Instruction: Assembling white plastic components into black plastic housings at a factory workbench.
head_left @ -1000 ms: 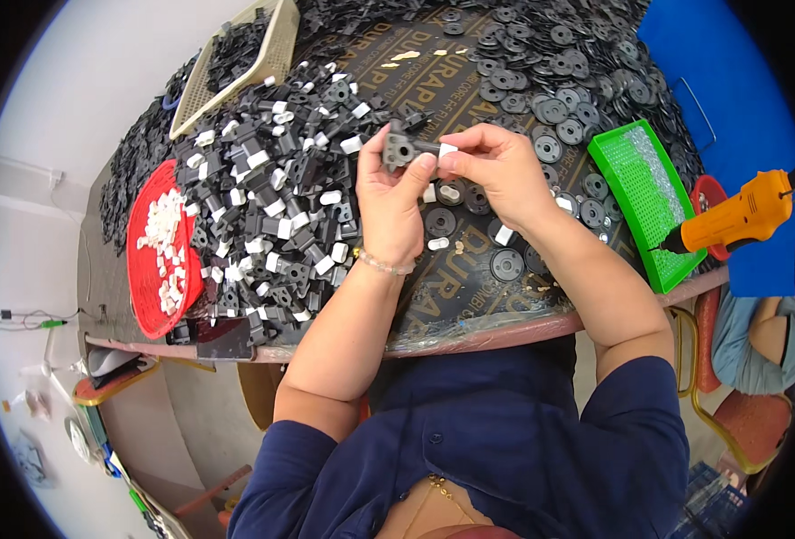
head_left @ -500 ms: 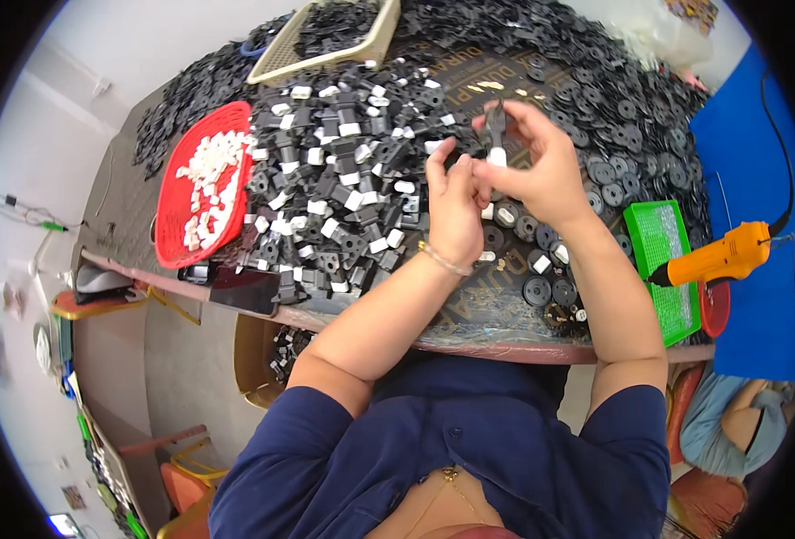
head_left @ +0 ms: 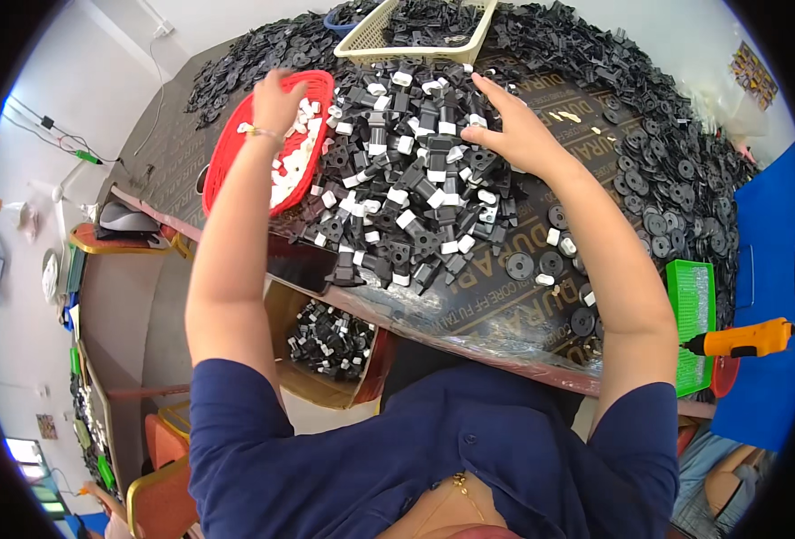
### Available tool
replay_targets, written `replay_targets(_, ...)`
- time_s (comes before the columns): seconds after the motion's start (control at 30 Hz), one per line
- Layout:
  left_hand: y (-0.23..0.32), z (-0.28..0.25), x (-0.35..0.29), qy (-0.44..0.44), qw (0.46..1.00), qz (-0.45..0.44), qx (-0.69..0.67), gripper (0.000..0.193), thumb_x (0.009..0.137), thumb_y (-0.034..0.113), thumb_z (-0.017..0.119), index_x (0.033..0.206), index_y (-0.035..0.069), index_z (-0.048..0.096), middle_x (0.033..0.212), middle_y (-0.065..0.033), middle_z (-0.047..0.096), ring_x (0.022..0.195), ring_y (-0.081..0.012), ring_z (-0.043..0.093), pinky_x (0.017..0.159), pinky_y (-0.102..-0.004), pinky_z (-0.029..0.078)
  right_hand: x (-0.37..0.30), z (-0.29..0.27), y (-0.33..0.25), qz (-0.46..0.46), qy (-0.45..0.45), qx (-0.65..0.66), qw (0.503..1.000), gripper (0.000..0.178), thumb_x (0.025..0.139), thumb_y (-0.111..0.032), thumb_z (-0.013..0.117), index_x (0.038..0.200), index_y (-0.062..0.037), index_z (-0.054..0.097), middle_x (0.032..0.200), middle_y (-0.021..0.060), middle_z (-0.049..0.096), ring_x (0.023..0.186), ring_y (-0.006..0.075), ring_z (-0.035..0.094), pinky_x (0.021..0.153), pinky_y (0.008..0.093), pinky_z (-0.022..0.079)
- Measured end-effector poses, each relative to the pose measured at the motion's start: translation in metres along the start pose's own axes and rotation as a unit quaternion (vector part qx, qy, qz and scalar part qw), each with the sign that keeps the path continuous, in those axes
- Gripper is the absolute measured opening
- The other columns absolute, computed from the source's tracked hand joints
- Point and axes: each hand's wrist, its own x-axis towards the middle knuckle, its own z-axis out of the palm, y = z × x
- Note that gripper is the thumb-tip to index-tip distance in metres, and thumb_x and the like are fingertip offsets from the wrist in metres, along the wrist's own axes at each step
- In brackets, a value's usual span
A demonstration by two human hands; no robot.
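My left hand (head_left: pixel 276 110) is over the far left side of a red plastic basket (head_left: pixel 324 90) holding small white plastic pieces (head_left: pixel 297 162). Its thumb and fingers are apart, and I see nothing held; the fingertips are partly hidden. At the far right edge of a heap of black plastic parts with white ends (head_left: pixel 415 171), my right hand (head_left: pixel 516 130) is open. Thumb and forefinger are stretched wide, with heap parts between and below them. The other fingers of that hand are mostly hidden.
A cream basket (head_left: pixel 362 52) of black parts stands at the back. Black discs (head_left: pixel 658 225) cover the right side. A green basket (head_left: pixel 685 296) and an orange electric screwdriver (head_left: pixel 743 340) are at the right edge. Below the table sits a cardboard box (head_left: pixel 372 368) of similar parts.
My hands have parted from around a black part with a white end, which neither holds now. The left went to the red basket, the right to the heap. The view has swung left.
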Motion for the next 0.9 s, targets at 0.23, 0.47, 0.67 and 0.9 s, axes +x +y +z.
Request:
replay_targets(0.23,-0.104,0.003,0.021,-0.272,0.909,-0.119,0.291,0.108,0.063,0.079,0.07,0.151,0.024,0.039,0.145,-0.0269,0.044,0.133,-0.0424,0.046,0.112,-0.0473,0.035,-0.023,0.002,-0.013,-0.004,0.039,0.012,0.999,0.08,0.086,-0.038,0.07,0.153,-0.0156,0.033,0.159,0.017,0.027,0.148,0.0331,0.024,0.119,0.0443,0.024)
replay_targets(0.47,-0.113,0.041,0.014,-0.325,0.928,-0.018,0.179,0.078,0.073,0.059,0.069,0.135,0.014,0.054,0.134,-0.0271,0.052,0.116,-0.0444,0.058,0.1,-0.0469,0.048,-0.079,-0.023,-0.015,0.019,0.154,0.129,0.98,0.066,0.087,-0.008,0.068,0.146,-0.0058,0.041,0.147,0.0106,0.046,0.124,0.0222,0.052,0.108,0.0375,0.04)
replay_targets(0.67,-0.096,0.072,-0.006,-0.215,0.963,0.063,0.152,0.048,0.085,0.023,0.06,0.129,0.006,0.054,0.109,-0.0289,0.066,0.103,-0.0425,0.064,0.09,-0.0473,0.051,-0.129,-0.056,-0.003,0.063,0.26,0.172,0.948,0.049,0.093,-0.002,0.06,0.14,-0.0021,0.046,0.141,0.0108,0.052,0.118,0.0168,0.054,0.101,0.0315,0.044)
replay_targets(0.9,-0.149,0.021,0.021,-0.148,0.977,-0.105,-0.113,0.021,0.089,0.016,0.058,0.109,0.009,0.058,0.071,-0.0025,0.058,0.056,-0.0114,0.055,0.045,-0.0282,0.044,-0.189,-0.113,0.019,0.104,0.377,0.117,0.913,0.031,0.097,-0.004,0.058,0.127,0.0004,0.058,0.126,0.0093,0.063,0.107,0.0139,0.061,0.096,0.0279,0.047)
